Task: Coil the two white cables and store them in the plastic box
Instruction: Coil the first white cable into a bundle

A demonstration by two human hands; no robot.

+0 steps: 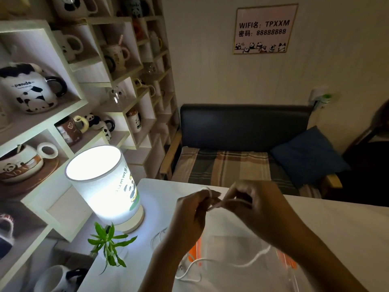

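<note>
Over the table [336, 224], my left hand [189, 216] is pinched shut on a small loop of white cable [207, 191] so it won't unwind; my right hand [252, 203] pinches the strand tight, slack trailing toward the plastic box [242, 249] below.

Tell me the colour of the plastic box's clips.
Orange, on the clear plastic box, seen in the head view.

Both hands raised above table [336, 218], left hand [190, 216] and right hand [250, 204] pinching white cable [207, 191].
</note>
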